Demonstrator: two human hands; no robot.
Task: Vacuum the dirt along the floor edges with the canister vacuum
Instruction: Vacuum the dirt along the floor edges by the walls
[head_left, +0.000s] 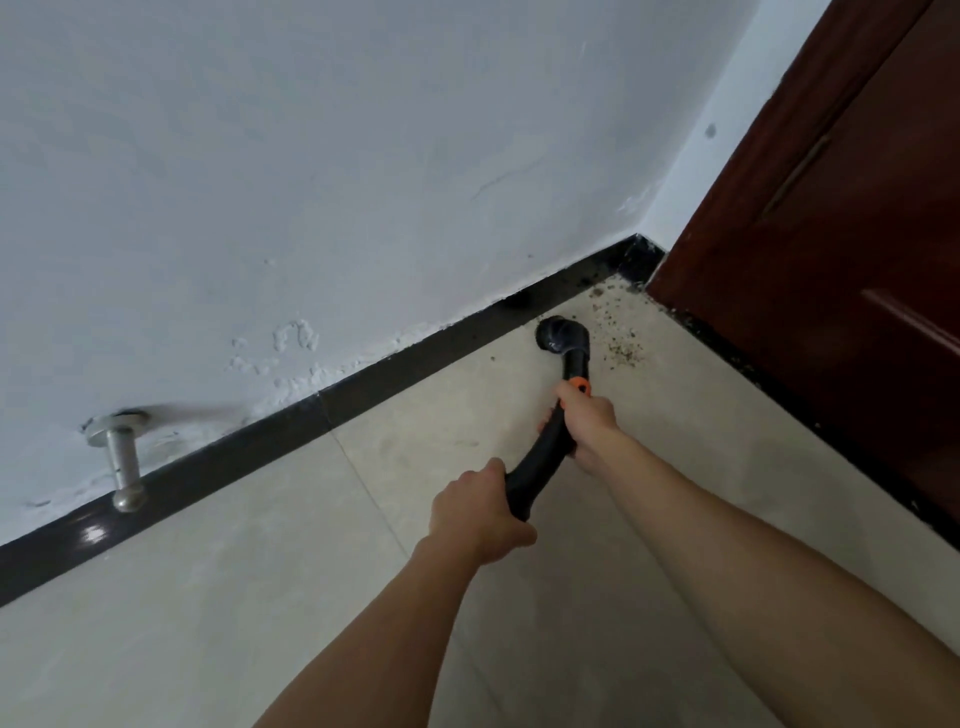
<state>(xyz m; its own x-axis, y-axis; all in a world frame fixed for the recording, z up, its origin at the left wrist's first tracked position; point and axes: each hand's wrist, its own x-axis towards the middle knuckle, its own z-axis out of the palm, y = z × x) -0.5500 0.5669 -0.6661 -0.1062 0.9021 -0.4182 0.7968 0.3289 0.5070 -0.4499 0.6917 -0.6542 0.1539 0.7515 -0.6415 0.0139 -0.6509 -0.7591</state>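
A black vacuum hose (540, 457) with an orange ring ends in a round black nozzle (558, 335) that rests on the beige tiled floor, close to the black baseboard (415, 353). My right hand (589, 423) grips the hose just below the orange ring. My left hand (478, 512) grips it lower down. Dark specks of dirt (618, 338) lie scattered to the right of the nozzle and into the corner (618, 288). The canister is out of view.
A dark red wooden door (841, 249) stands at the right, its lower edge lined with dirt. A metal door stopper (122, 457) sticks out of the white wall at the left, above the baseboard. Beige floor tiles (234, 597) fill the foreground.
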